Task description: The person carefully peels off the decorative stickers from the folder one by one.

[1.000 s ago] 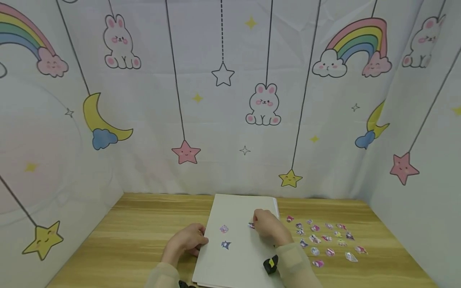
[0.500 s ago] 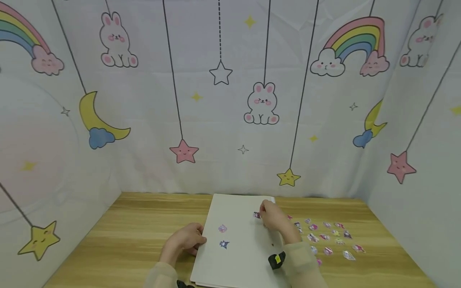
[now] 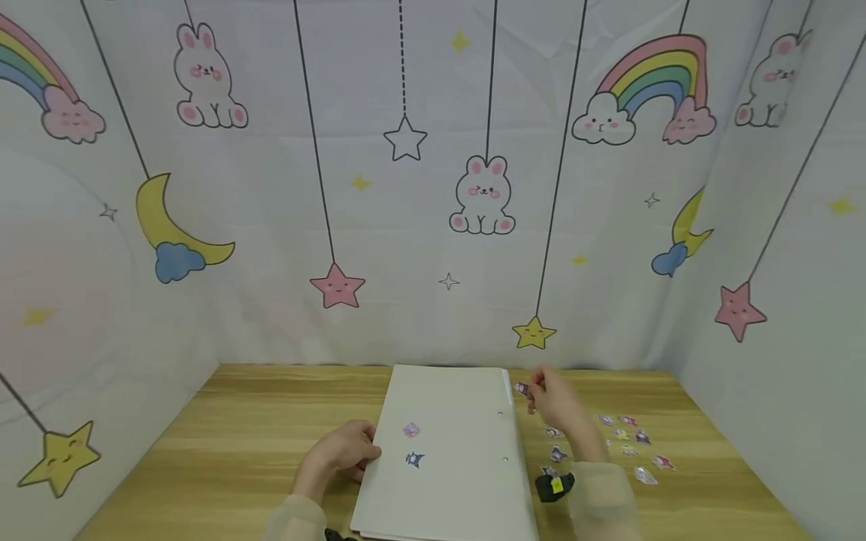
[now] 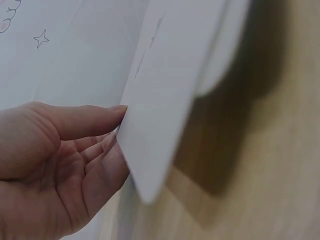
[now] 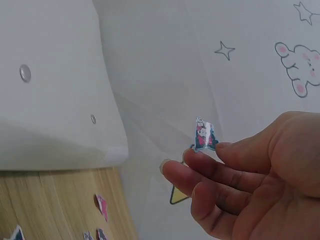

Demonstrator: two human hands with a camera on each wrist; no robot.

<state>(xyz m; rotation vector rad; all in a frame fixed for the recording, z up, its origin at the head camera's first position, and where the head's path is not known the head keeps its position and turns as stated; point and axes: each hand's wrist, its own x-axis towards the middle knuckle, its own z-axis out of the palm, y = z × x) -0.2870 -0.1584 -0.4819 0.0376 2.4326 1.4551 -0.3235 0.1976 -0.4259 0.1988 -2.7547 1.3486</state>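
A white folder [image 3: 446, 481] lies on the wooden table, a pink-purple sticker [image 3: 410, 430] and a dark blue sticker [image 3: 415, 459] on its cover. My left hand [image 3: 343, 448] holds the folder's left edge; in the left wrist view the thumb is on one side of the white cover [image 4: 165, 110], the other fingers behind it. Beyond the folder's far right corner, my right hand [image 3: 558, 398] pinches a small glossy sticker [image 5: 205, 136] between thumb and fingertip. It shows a cartoon figure in red and dark colours, raised above the table in the right wrist view.
Several loose stickers [image 3: 645, 476] lie on the table right of the folder, some hidden behind the right forearm. Two small round metal studs [image 3: 505, 459] sit near the folder's right edge. A white curtain [image 3: 271, 315] with printed rabbits and stars hangs behind the table [image 3: 271, 406].
My right hand has moved right and away from me, from above the folder to beyond its right edge, still pinching the sticker. The left hand stays at the left edge. The head view has shifted slightly.
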